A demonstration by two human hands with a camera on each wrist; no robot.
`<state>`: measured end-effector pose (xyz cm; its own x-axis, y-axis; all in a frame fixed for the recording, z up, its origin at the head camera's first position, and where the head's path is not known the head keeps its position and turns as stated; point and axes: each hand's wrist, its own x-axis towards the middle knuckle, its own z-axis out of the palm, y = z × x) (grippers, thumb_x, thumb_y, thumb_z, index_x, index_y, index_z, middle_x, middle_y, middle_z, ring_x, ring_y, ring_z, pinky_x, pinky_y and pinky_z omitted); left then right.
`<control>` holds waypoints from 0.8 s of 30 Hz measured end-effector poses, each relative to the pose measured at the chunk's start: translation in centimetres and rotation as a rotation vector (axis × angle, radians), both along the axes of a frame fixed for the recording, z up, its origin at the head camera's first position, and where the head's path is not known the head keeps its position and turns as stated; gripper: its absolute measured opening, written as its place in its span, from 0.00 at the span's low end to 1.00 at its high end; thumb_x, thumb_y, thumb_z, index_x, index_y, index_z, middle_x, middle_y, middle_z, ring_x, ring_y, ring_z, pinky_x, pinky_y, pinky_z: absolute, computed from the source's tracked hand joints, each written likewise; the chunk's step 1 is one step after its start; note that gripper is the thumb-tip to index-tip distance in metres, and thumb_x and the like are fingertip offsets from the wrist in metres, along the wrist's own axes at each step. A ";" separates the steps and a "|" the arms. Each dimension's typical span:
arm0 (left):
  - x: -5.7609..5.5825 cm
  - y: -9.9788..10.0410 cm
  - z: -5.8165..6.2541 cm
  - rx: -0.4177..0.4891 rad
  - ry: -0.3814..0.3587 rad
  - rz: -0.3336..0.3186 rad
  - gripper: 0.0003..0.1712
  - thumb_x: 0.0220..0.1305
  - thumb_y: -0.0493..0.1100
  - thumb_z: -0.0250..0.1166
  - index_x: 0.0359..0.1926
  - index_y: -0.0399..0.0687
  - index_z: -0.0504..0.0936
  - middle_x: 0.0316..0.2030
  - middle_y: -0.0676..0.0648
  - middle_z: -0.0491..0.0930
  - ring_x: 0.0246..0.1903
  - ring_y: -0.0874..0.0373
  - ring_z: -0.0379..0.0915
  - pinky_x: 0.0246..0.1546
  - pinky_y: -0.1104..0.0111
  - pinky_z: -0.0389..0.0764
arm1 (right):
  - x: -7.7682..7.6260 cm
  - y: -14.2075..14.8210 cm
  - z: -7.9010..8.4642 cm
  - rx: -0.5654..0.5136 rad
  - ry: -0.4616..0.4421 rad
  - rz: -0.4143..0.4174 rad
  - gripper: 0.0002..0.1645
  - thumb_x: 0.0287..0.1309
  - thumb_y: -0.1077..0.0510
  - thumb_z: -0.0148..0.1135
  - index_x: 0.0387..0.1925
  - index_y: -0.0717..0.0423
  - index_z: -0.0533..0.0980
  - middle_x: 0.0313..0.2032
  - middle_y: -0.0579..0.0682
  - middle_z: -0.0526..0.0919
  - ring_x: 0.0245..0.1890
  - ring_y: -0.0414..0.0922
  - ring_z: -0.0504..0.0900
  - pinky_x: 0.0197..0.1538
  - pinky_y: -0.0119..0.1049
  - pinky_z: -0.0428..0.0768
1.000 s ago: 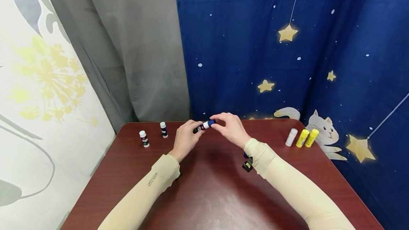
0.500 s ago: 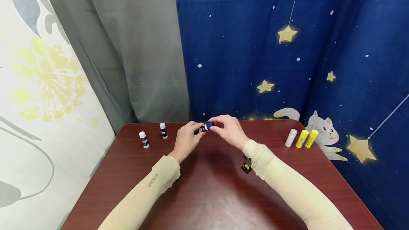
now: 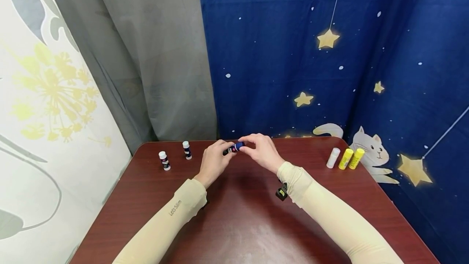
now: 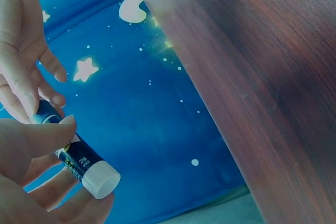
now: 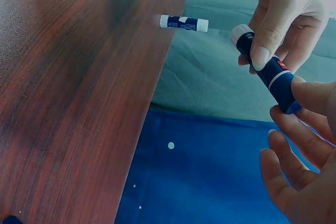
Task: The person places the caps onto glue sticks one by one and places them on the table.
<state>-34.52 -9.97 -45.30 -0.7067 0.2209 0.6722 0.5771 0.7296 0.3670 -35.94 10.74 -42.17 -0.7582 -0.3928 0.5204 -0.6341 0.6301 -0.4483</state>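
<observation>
Left hand [image 3: 213, 160] grips glue stick [image 3: 233, 148] mid-barrel; right hand [image 3: 261, 152], blue cap [image 5: 284, 93].

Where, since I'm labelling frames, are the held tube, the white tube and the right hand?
Held tube [image 5: 269, 73], right wrist view: its dark blue body.
White tube [image 3: 333, 158], head view: its side.
Right hand [image 3: 262, 152], head view: its back.

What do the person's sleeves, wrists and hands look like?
The left sleeve is cream with dark lettering; the right sleeve is cream. Both ends look rumpled. At the right sleeve's end is a black device with a yellow mark. The left hand and right hand are ungloved.
</observation>
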 end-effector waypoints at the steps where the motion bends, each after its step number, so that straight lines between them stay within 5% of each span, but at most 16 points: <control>1: 0.0 0.0 0.0 -0.003 -0.003 0.001 0.15 0.56 0.42 0.78 0.46 0.52 0.90 0.38 0.54 0.83 0.33 0.59 0.80 0.35 0.62 0.81 | 0.0 0.0 0.0 0.000 -0.003 0.000 0.15 0.60 0.50 0.73 0.49 0.43 0.86 0.45 0.41 0.87 0.46 0.42 0.80 0.50 0.42 0.78; 10: 0.6 0.3 -0.1 -0.016 0.011 0.008 0.16 0.56 0.42 0.78 0.47 0.51 0.90 0.36 0.51 0.83 0.30 0.58 0.79 0.33 0.62 0.81 | 0.1 0.0 -0.3 0.009 -0.010 -0.001 0.15 0.58 0.52 0.75 0.48 0.43 0.87 0.40 0.41 0.87 0.43 0.48 0.82 0.46 0.43 0.77; 18: 0.7 0.4 -0.4 -0.071 0.133 0.025 0.16 0.53 0.41 0.80 0.45 0.49 0.90 0.32 0.52 0.81 0.25 0.57 0.79 0.26 0.61 0.79 | -0.1 -0.3 -0.4 0.047 0.022 -0.003 0.13 0.58 0.54 0.74 0.47 0.44 0.87 0.28 0.35 0.79 0.35 0.42 0.76 0.39 0.39 0.73; 24: 0.6 0.6 -0.3 -0.082 0.122 0.035 0.17 0.53 0.40 0.79 0.45 0.47 0.90 0.32 0.51 0.82 0.26 0.55 0.80 0.28 0.59 0.80 | -0.2 -0.5 -0.3 0.055 0.060 0.018 0.12 0.59 0.55 0.73 0.46 0.47 0.87 0.29 0.38 0.80 0.35 0.41 0.74 0.40 0.40 0.73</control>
